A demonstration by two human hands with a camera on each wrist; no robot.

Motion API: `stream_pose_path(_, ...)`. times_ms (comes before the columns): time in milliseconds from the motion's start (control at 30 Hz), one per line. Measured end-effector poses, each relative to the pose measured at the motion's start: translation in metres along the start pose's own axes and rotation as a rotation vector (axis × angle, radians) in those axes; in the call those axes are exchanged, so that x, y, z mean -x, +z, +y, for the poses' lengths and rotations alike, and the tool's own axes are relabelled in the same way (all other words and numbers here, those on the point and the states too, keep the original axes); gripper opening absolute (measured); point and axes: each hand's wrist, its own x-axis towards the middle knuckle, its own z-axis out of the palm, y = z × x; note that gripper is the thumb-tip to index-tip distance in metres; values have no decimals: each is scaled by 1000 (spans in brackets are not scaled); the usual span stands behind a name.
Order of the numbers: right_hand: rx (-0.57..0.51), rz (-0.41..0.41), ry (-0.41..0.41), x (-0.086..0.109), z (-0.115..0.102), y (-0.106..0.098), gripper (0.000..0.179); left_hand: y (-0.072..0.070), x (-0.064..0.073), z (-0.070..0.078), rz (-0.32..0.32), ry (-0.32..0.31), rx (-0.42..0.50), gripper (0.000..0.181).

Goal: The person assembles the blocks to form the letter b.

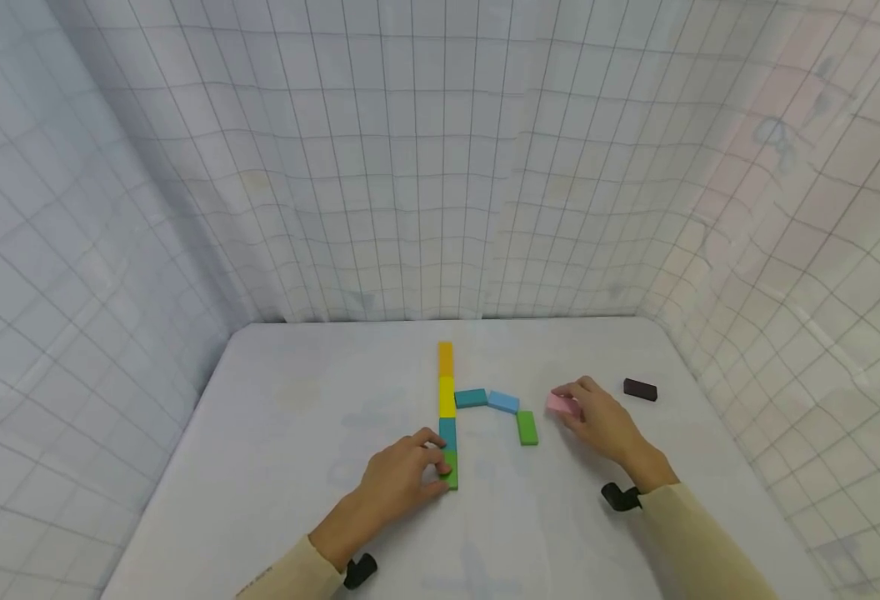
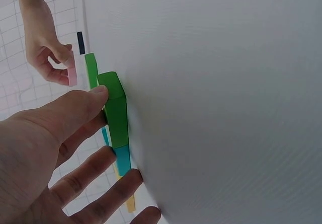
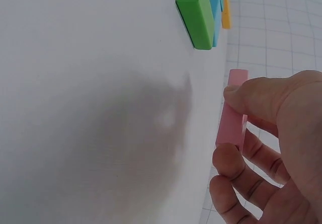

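Observation:
My right hand (image 1: 607,425) pinches a pink block (image 3: 231,123) between thumb and fingers, lifted a little over the table with its shadow below. At the near end of a straight column, my left hand (image 1: 398,477) holds a green block (image 2: 118,121) with thumb and index finger, the other fingers spread alongside. Beyond that block the column continues with a teal block (image 1: 447,433), a yellow block (image 1: 447,397) and an orange block (image 1: 446,358). From the yellow block's right side a curve runs through another teal block (image 1: 471,398), a light blue block (image 1: 503,402) and a second green block (image 1: 527,428).
A dark brown block (image 1: 640,389) lies by itself at the right, beyond the right hand. The white table (image 1: 297,400) is enclosed at the back and sides by white grid-patterned cloth (image 1: 425,167). Both wrists wear black camera mounts (image 1: 620,497).

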Motion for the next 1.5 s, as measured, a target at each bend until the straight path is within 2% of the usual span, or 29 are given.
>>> stream_pose_path(233, 2, -26, 26, 1, -8, -2, 37, -2, 0, -1, -1, 11, -8, 15)
stream_pose_path(800, 5, -49, -2, 3, -15, 9, 38, 1, 0, -3, -7, -5, -16, 13)
stream_pose_path(1067, -6, -62, 6, 7, -23, 11, 39, 0, 1, -3, -3, 14, -20, 13)
stream_pose_path(1300, 1, -80, -12, 5, -33, 10, 40, 3, 1, -5, 12, 20, -28, 14)
stream_pose_path(1500, -11, -75, -60, 6, -38, 10, 39, 4, 1, -4, 26, 19, -29, 13)
